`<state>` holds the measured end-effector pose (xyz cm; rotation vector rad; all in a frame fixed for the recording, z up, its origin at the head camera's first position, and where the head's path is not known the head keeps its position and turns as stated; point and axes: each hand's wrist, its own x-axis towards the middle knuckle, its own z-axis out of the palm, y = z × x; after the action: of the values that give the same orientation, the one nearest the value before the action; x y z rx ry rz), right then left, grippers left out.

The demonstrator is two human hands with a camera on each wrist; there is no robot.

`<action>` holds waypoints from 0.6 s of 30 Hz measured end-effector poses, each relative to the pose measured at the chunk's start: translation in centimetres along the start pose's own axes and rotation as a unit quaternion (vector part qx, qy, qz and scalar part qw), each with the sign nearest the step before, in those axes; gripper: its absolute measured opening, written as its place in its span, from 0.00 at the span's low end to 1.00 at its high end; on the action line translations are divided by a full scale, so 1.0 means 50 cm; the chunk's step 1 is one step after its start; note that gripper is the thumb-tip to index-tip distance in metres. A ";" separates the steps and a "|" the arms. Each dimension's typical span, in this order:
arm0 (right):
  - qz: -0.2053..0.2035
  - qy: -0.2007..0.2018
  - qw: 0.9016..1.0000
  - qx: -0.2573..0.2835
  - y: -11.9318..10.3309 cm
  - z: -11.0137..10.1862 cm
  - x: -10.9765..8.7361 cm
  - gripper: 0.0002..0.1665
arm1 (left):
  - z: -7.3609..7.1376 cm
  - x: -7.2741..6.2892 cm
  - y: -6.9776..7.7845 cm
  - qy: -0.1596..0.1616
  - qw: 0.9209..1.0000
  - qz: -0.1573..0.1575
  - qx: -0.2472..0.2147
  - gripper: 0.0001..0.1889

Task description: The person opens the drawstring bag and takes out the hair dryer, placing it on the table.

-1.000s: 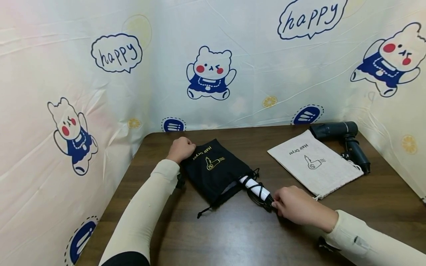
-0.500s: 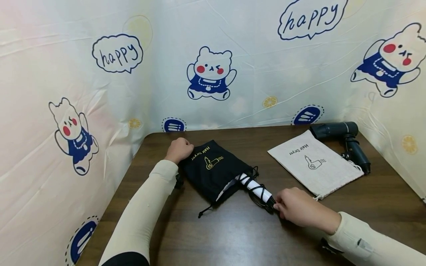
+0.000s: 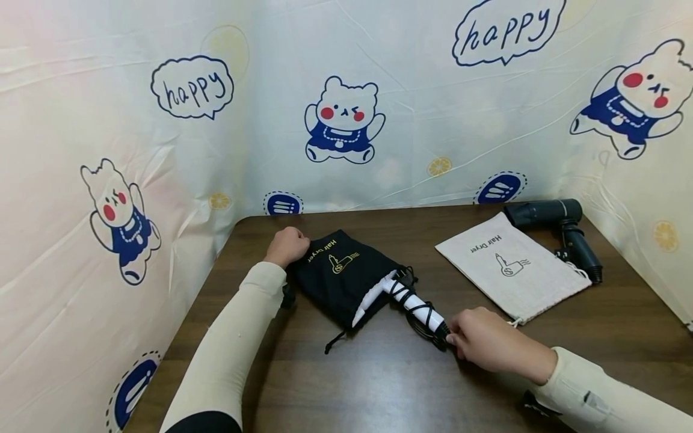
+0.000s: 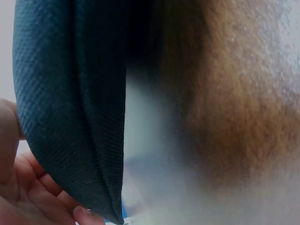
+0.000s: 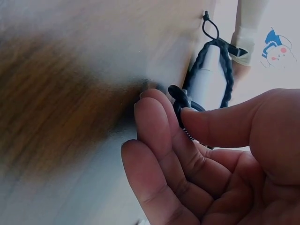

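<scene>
A black drawstring pouch marked "Hair Dryer" lies on the table, its mouth turned toward the right hand. My left hand grips the pouch's far left corner; the left wrist view shows the dark cloth beside the fingers. Out of the mouth sticks a white hair dryer, its handle wrapped in black cord and part of its white body showing; the rest is hidden inside. My right hand pinches the black end of the handle between thumb and forefinger, as the right wrist view also shows.
To the right lies a light grey drawstring pouch, also marked "Hair Dryer". A black hair dryer lies behind it, near the table's right edge. A printed cloth hangs around the brown table.
The white hair dryer has slid further out of the black pouch, baring more of its body. My left hand and the pouch have shifted slightly left, my right hand slightly right and nearer.
</scene>
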<state>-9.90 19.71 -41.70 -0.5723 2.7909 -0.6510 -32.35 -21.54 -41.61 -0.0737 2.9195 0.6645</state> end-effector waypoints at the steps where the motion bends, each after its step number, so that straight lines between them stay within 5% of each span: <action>1: -0.001 0.001 1.000 0.000 0.000 0.000 0.000 0.17 | 0.000 0.000 0.000 0.000 1.000 -0.001 0.000 0.21; 18: -0.002 0.002 1.000 -0.009 -0.001 -0.001 -0.002 0.16 | 0.015 0.003 -0.016 0.018 0.999 0.044 0.021 0.14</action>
<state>-9.81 19.76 -41.61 -0.5816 2.8014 -0.6301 -32.32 -21.93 -42.63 0.0483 2.9852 0.6208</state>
